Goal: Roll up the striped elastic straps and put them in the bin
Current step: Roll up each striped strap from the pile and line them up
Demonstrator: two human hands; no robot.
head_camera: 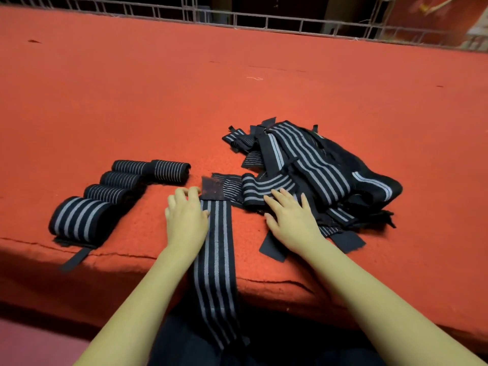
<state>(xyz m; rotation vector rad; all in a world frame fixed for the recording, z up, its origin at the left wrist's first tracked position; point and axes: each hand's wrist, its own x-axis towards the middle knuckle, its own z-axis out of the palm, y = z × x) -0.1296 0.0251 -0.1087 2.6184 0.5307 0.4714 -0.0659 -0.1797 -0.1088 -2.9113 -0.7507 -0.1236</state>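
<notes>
Presently on the red felt tabletop [237,88]:

1. Rolled striped straps [116,192], five, black with pale stripes, in a slanting row at the left. The largest lies nearest the front edge, with a black tab trailing over it.
2. Loose pile of unrolled striped straps [317,165], tangled, right of centre.
3. Flat strap [215,260], laid lengthwise between the person's forearms. Its dark hook-and-loop patch [211,186] is at the far end and its near end hangs over the tabletop's front edge.
4. Left hand [186,220], beside the flat strap's far end, fingers curled by the patch, thumb against the strap's edge. Whether it actually grips cannot be told.
5. Right hand [290,220], fingers straight and spread, resting flat on the pile's near-left straps.
6. Wire grid [264,21], along the far edge.
</notes>
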